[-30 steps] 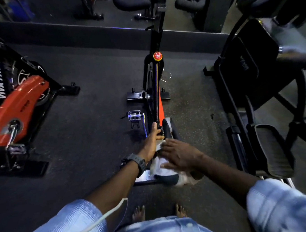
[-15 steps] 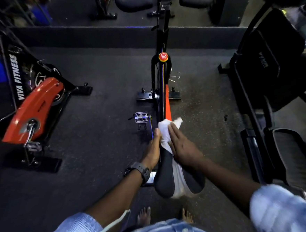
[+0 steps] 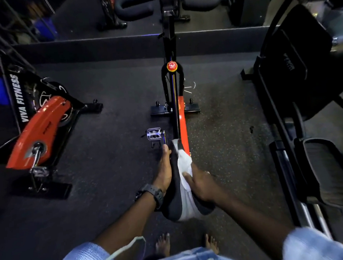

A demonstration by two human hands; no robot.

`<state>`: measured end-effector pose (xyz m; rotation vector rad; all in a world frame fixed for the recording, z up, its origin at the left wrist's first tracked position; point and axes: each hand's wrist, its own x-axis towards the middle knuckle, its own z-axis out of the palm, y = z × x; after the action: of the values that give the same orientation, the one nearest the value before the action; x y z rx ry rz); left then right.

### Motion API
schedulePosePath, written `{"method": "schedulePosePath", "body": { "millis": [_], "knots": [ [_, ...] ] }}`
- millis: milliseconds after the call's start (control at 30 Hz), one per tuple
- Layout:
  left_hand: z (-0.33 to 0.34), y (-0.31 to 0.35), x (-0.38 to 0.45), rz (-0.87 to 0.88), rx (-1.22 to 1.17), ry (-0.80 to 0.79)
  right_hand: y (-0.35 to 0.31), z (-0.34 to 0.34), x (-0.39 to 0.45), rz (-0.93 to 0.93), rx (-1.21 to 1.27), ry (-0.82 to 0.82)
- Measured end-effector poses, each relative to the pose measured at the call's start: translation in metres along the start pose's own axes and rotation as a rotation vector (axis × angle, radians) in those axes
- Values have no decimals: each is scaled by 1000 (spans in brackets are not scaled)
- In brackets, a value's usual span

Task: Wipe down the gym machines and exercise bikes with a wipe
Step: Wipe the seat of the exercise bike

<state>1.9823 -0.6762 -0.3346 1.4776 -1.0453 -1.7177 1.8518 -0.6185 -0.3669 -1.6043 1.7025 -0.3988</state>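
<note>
1. Dark rubber gym floor (image 3: pixel 113 174) runs under everything, with a low dark ledge crossing beyond the bikes.
2. Well off to the right of the grip stands a black gym machine (image 3: pixel 297 84), its padded seat nearer the person; nothing shows a wipe on it.
3. Far left of the grip leans a second exercise bike (image 3: pixel 38 129), orange-cased, untouched as far as I can judge.
4. Straight ahead of the grip rises the bike in hand (image 3: pixel 173 85), handlebars at the far end.
5. Its black saddle (image 3: pixel 176 200) lies directly under the grip, between both hands.
6. Pressed onto the saddle's right side, the white wipe (image 3: pixel 184 163) reaches forward to the nose.
7. Right hand (image 3: pixel 200 183) makes the grip, fingers curled down over the wipe.
8. Left hand (image 3: pixel 164 171) lies flat and straight-fingered along the saddle's left edge, steadying it.
9. Judging by this, only the saddle is underway; frame, handlebars, pedals and other equipment remain.
</note>
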Motion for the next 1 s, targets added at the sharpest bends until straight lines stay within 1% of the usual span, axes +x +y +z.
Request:
{"method": "schedulePosePath", "body": {
  "millis": [67, 167, 200, 267, 333, 400, 467, 567, 667, 733, 833, 900, 1000],
  "knots": [
    [5, 3, -1, -7, -10, -2, 21, -2, -29, -34, -57, 0],
    [8, 8, -9, 16, -73, 8, 34, -22, -39, 14, -99, -31],
    [9, 12, -11, 18, -76, 9, 26, -31, -32, 28, -98, -8],
    [8, 30, -18, 53, -79, 19, -1, -44, -5, 33, -4, 113],
    [-2, 55, -27, 117, -101, 73, -43, -53, 28, 7, 153, 234],
    [-21, 79, -25, 208, -63, 139, -91, -59, 58, -11, 223, 260],
    [-56, 103, -24, 278, -55, 243, -145, -62, 82, -87, 188, 232],
    [-112, 147, -33, 380, -82, 359, -229, -66, 105, -152, 142, 214],
    [-180, 197, -50, 509, -124, 469, -313, -56, 120, -240, 196, 213],
    [-224, 224, -59, 556, -149, 511, -356, -44, 129, -303, 232, 207],
    [-296, 259, -83, 648, -170, 564, -422, -16, 142, -395, 370, 216],
    [-334, 275, -96, 674, -191, 594, -456, 0, 147, -432, 496, 206],
    [-391, 290, -111, 716, -261, 662, -510, 21, 151, -499, 677, 106]
  ]
}}
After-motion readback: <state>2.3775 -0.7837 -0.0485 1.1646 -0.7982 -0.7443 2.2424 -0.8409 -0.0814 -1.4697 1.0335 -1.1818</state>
